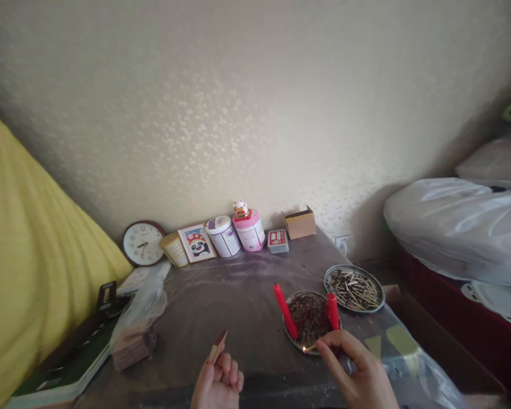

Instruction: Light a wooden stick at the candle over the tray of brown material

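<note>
My left hand [218, 380] grips a matchbox [217, 345] near the table's front edge, held upright. My right hand [357, 372] pinches a lit match [310, 348] with a small flame at its tip, just over the near rim of a round metal dish [290, 332]. Two red candles stand on that dish: one leaning candle [285, 311] at its left and a shorter candle [333, 311] at its right. The flame is below and between them, touching neither.
A second metal plate [377, 305] full of spent matches lies right of the dish. Along the wall stand a clock [143, 243], a panda picture [197, 242], two tubs [223, 236], a card pack [278, 240] and a cardboard box [300, 223]. A plastic bag [137, 326] lies at left.
</note>
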Demonstrator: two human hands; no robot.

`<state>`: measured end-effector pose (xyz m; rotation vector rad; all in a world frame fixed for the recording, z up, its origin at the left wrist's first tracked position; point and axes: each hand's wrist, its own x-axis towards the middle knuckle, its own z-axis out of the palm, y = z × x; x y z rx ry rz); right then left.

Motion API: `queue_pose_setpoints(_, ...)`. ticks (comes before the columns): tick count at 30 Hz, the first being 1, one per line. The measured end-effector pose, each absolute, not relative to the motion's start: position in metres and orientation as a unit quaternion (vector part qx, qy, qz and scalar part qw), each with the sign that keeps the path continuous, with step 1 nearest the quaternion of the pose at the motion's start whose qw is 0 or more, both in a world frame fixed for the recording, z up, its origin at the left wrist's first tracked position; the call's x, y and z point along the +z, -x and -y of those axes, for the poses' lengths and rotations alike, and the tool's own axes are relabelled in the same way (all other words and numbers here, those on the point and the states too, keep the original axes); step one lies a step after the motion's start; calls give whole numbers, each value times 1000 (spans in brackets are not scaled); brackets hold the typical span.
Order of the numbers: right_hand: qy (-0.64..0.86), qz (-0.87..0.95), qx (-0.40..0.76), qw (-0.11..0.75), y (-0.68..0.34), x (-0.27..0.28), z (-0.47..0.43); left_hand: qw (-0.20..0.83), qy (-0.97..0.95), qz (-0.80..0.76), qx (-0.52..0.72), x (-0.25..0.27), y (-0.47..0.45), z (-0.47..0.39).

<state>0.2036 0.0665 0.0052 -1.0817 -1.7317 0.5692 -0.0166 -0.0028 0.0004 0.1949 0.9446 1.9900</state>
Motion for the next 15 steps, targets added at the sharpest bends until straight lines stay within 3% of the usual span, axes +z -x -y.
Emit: queue_pose_setpoints(15, 452, 709, 219, 495, -203, 8, -66, 443, -73, -384, 807, 2, 15, 3)
